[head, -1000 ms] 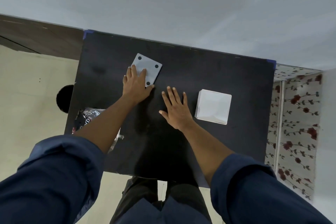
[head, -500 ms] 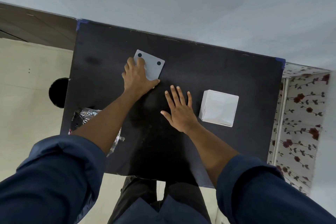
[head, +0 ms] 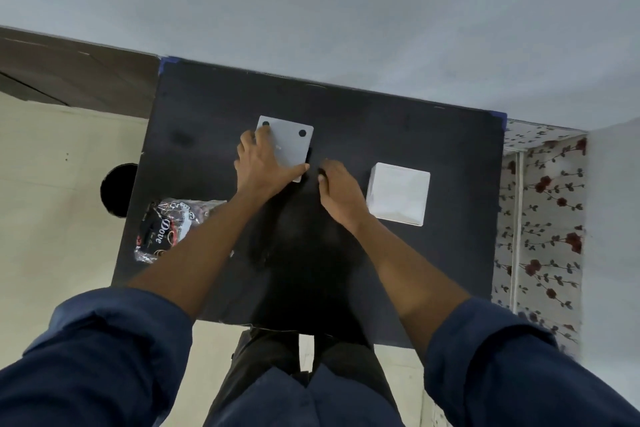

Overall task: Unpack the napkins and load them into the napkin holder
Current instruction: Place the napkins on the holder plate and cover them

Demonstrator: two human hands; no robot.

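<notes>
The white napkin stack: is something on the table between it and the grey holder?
Only the right hand is between the napkin stack and the grey holder; otherwise bare table.

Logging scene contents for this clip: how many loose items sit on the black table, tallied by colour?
White: 1, the square napkin stack.
Light grey: 1, the flat square plate with dark dots, under the left hand.
Clear printed plastic: 1, the wrapper at the table's left edge.
Total: 3.
</notes>
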